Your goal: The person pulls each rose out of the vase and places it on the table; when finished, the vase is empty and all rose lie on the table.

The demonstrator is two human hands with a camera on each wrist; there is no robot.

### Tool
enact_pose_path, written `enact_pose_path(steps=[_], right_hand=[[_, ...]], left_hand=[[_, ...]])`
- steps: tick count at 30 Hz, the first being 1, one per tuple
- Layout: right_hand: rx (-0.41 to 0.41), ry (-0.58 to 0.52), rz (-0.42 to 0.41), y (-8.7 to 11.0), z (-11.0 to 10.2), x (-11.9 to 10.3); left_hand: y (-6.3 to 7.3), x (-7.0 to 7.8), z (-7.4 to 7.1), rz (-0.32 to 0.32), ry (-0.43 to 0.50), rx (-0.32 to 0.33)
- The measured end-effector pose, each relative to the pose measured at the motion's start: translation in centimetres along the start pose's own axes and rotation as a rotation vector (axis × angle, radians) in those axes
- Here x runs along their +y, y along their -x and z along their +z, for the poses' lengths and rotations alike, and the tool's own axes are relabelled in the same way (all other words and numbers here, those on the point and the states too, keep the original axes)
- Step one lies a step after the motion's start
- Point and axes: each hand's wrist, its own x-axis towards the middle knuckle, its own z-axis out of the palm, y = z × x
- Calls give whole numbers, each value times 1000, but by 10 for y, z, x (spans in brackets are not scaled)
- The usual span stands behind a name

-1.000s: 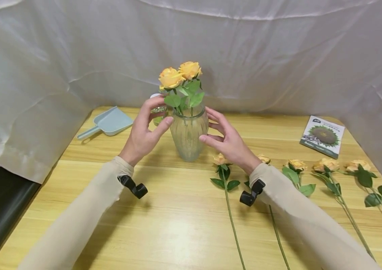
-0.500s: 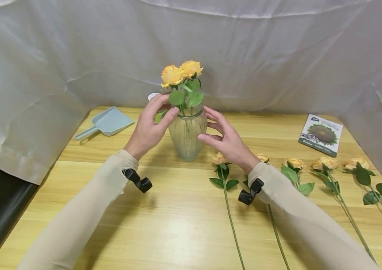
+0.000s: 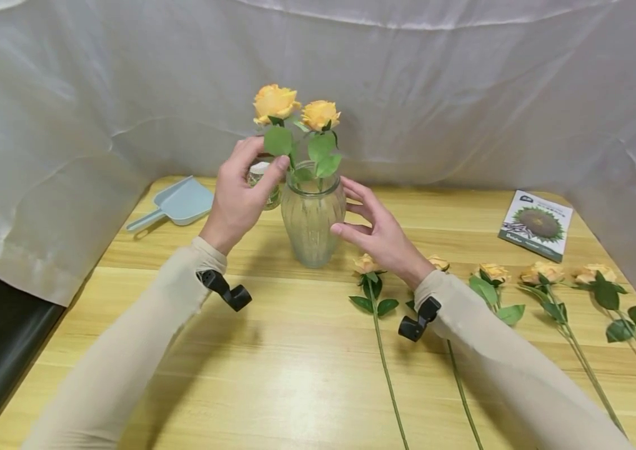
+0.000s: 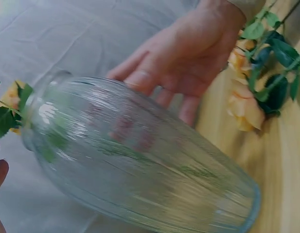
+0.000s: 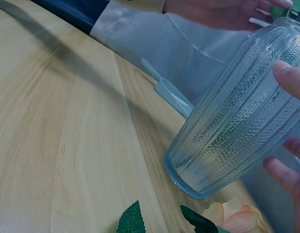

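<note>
A ribbed glass vase (image 3: 313, 219) stands upright on the table with two yellow roses in its mouth. My left hand (image 3: 242, 187) is beside the rim and pinches the left rose (image 3: 275, 103) near its leaves; the exact contact is hidden behind a leaf. The right rose (image 3: 320, 115) leans in the vase, lower than the other. Around the vase's right side curls my right hand (image 3: 377, 231), thumb in front and fingers behind. In the left wrist view some of those fingers show through the glass, and the right wrist view shows the thumb (image 5: 290, 80) against it.
Several roses (image 3: 373, 294) lie in a row on the right of the wooden table (image 3: 273, 375). A light blue dustpan (image 3: 180, 203) lies at the back left. A small jar with a white lid (image 3: 259, 168) stands behind my left hand. A sunflower packet (image 3: 536, 225) lies back right.
My left hand has moved up and to the left, and the left rose has risen with it, away from the right rose. The vase and my right hand have stayed put.
</note>
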Motion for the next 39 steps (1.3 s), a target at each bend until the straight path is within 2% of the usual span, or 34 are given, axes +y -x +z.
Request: enact_pose_path(steps=[4,7,13,16,19,23,27,30,33,35,39], right_hand=[[1,3,3,0,0,1],[0,5,5,1,0,1],[2,5,6,0,1,2],[4,3,6,0,1,2],[3,5,6,0,1,1],[2,4,7,1,1,1],[-1,2,8,1,1,1],[-1,6,13,2,0,0],[2,7,15,3,-1,0],[1,7,17,4,-1,0],[2,7,16,3,0,0]], left_hand=[[-10,5,-7,26,105,96],[-17,8,-13,30,147,164],[-31,17,-28,15,214,239],[-40,27,-36,-18,275,308],[-51,43,-46,-40,366,402],[-63,64,-66,14,409,512],[-72,74,-92,88,382,601],[-74,74,-111,108,335,640],[-70,72,-125,82,312,645],[-66,70,-134,38,336,638],[-53,64,-150,-55,354,569]])
